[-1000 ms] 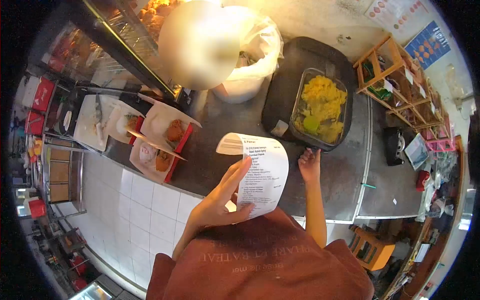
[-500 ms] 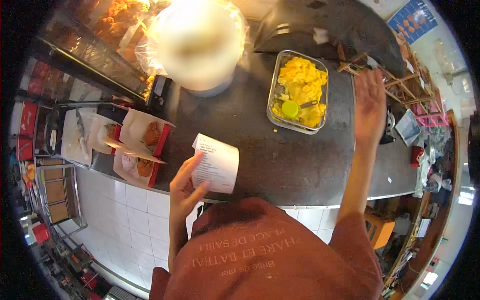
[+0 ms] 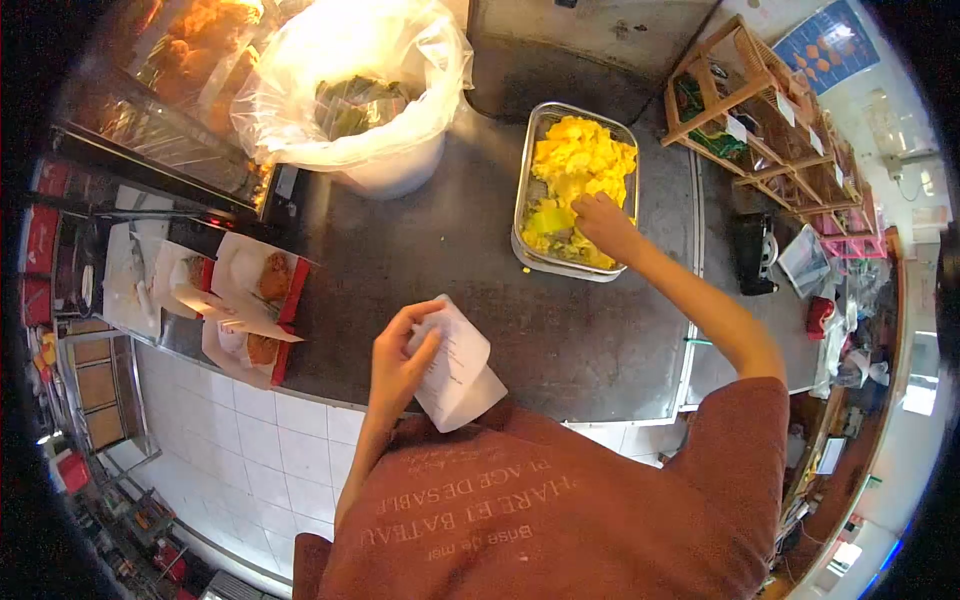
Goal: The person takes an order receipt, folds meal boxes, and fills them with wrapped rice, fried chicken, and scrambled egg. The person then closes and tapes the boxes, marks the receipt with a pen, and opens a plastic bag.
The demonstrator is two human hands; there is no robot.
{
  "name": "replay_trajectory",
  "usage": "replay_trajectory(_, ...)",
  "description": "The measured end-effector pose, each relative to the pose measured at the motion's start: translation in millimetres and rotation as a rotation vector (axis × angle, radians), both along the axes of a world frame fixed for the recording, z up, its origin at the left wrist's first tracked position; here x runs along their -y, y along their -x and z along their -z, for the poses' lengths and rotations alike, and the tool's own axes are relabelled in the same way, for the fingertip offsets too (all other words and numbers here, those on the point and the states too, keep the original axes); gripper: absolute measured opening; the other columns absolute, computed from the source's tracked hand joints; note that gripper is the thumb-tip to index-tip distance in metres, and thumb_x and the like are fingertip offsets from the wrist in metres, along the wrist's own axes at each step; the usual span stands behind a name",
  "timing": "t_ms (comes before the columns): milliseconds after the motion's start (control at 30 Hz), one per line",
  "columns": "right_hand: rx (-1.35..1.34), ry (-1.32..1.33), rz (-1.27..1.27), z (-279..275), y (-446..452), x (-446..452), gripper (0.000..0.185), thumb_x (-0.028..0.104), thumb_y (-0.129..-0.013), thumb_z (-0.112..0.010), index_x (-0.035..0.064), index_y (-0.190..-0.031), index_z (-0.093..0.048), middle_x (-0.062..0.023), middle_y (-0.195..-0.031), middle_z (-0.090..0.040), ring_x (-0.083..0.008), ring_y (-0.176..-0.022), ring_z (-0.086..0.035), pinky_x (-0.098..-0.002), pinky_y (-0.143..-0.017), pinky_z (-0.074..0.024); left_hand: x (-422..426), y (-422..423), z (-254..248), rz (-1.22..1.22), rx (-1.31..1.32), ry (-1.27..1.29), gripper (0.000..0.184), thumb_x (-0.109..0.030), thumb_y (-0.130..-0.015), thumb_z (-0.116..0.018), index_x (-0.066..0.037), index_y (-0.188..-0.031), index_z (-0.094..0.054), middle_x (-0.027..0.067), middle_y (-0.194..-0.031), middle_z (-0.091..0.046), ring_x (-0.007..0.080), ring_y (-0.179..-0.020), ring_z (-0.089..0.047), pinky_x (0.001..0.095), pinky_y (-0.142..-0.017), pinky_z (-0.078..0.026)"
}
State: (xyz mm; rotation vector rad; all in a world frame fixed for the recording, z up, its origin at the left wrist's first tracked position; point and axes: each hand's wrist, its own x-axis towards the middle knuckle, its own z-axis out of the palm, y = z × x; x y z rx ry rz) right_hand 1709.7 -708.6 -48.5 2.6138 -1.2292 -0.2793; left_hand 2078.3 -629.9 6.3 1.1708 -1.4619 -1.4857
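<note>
My left hand [image 3: 405,352] holds a curled white paper slip [image 3: 458,350] printed with lines of text, pinched between thumb and fingers near the counter's front edge. My right hand [image 3: 603,225] is closed over a metal-rimmed, rectangular clear container [image 3: 522,200]. A soft yellow food [image 3: 585,158], like scrambled egg, fills much of it. In the food lies a green scoop [image 3: 549,220], its bowl just left of my fingers. They close where its handle lies and hide most of the handle.
A white bucket [image 3: 390,170] with a plastic liner and dark leafy greens stands at back left. Several open food boxes [image 3: 232,270] with fried pieces are at left. A wooden rack [image 3: 740,100] and a black device [image 3: 752,255] stand at right.
My right hand has come left from near the rack to the scoop and closed. The paper slip has tilted and moved slightly right. Greens now show in the bucket, where a blurred white shape was.
</note>
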Motion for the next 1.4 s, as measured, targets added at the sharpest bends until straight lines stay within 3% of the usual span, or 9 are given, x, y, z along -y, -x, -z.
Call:
replay_trajectory(133, 0.172, -0.002, 0.151, -41.9, -6.5, -1.7, 0.010, 0.011, -0.071, -0.053, 0.0083, -0.064, -0.060, -0.0094, -0.073, -0.058, -0.0238, -0.073, -0.058, -0.0358, -0.064, -0.0447, 15.7, 30.2, 1.4, 0.200, 0.154, -0.072, 0.033, -0.011, -0.081, -0.058, -0.006, -0.113, -0.056, 0.0087, -0.095, -0.059, 0.0148, -0.083, -0.055, 0.0273, -0.074, -0.044)
replay_trajectory(267, 0.129, 0.105, 0.323, -78.0, 12.3, 6.2, 0.008, 0.010, -0.070, -0.054, 0.0063, -0.065, -0.059, -0.0117, -0.057, -0.057, -0.0273, -0.055, -0.060, -0.0394, -0.049, -0.0472, 30.8, 68.1, 55.5, 0.324, 0.235, -0.031, 0.048, -0.019, -0.081, -0.059, -0.010, -0.126, -0.044, 0.0121, -0.092, -0.059, 0.0191, -0.083, -0.058, 0.0289, -0.071, -0.046)
replay_trajectory(400, -0.002, 0.099, 0.494, -38.2, 1.5, -12.1, 0.008, 0.011, -0.066, -0.057, 0.0057, -0.062, -0.062, -0.0136, -0.062, -0.060, -0.0264, -0.056, -0.062, -0.0367, -0.049, -0.0485, 47.2, 109.6, 84.3, 0.425, 0.075, -0.246, 0.058, -0.016, -0.082, -0.058, -0.008, -0.132, -0.032, 0.0107, -0.087, -0.060, 0.0166, -0.074, -0.059, 0.0288, -0.063, -0.047)
replay_trajectory(467, 0.026, 0.027, 0.392, 12.9, -2.5, -15.9, 0.008, 0.010, -0.065, -0.058, 0.0063, -0.061, -0.064, -0.0134, -0.061, -0.060, -0.0265, -0.057, -0.062, -0.0368, -0.049, -0.0490, 51.4, 121.9, 88.9, 0.500, -0.047, -0.269, 0.066, -0.013, -0.083, -0.058, -0.005, -0.137, -0.021, 0.0089, -0.084, -0.060, 0.0126, -0.067, -0.058, 0.0271, -0.059, -0.048)
replay_trajectory(767, 0.191, -0.026, 0.566, 10.3, -39.1, -24.4, 0.009, 0.008, -0.067, -0.055, 0.0055, -0.061, -0.061, -0.0151, -0.061, -0.059, -0.0296, -0.060, -0.062, -0.0396, -0.052, -0.0487, 44.7, 136.7, 87.4, 0.487, 0.134, -0.191, 0.076, -0.017, -0.082, -0.057, 0.013, -0.131, -0.006, 0.0111, -0.079, -0.059, 0.0204, -0.065, -0.062, 0.0308, -0.057, -0.049)
replay_trajectory(1067, 0.261, -0.160, 0.631, 30.8, -64.7, -32.6, 0.012, 0.007, -0.072, -0.053, 0.0012, -0.066, -0.061, -0.0173, -0.067, -0.061, -0.0326, -0.063, -0.062, -0.0399, -0.054, -0.0499, 35.4, 138.7, 100.7, 0.494, -0.010, -0.140, 0.083, -0.018, -0.082, -0.057, 0.013, -0.132, 0.001, 0.0118, -0.086, -0.059, 0.0197, -0.069, -0.062, 0.0303, -0.058, -0.049)
replay_trajectory(1200, 0.661, -0.338, 0.563, -0.8, -53.5, -46.7, 0.020, 0.015, -0.076, -0.054, -0.0029, -0.067, -0.059, -0.0220, -0.063, -0.056, -0.0344, -0.057, -0.057, -0.0443, -0.055, -0.0423, 35.2, 138.9, 98.9, 0.484, 0.016, -0.199, 0.079, -0.017, -0.082, -0.057, 0.007, -0.133, -0.002, 0.0104, -0.085, -0.059, 0.0188, -0.067, -0.061, 0.0296, -0.057, -0.049)
replay_trajectory(1333, 0.863, -0.390, 0.719, 5.0, -44.3, -53.0, 0.021, 0.019, -0.076, -0.059, -0.0009, -0.070, -0.063, -0.0123, -0.049, -0.048, -0.0146, -0.044, -0.047, -0.0314, -0.045, -0.0363, 27.8, 139.3, 104.4, 0.443, 0.011, -0.118, 0.072, -0.015, -0.083, -0.056, -0.001, -0.136, -0.010, 0.0083, -0.087, -0.058, 0.0161, -0.066, -0.060, 0.0287, -0.056, -0.049)
replay_trajectory(1400, 1.086, -0.435, 0.934, 5.2, -38.2, -53.3, 0.027, 0.024, -0.076, -0.062, -0.0006, -0.065, -0.063, -0.0074, -0.049, -0.052, -0.0140, -0.044, -0.047, -0.0302, -0.045, -0.0368, 29.7, 135.1, 101.4, 0.440, 0.013, -0.109, 0.073, -0.015, -0.083, -0.056, -0.001, -0.137, -0.008, 0.0089, -0.088, -0.058, 0.0159, -0.068, -0.060, 0.0283, -0.057, -0.049)
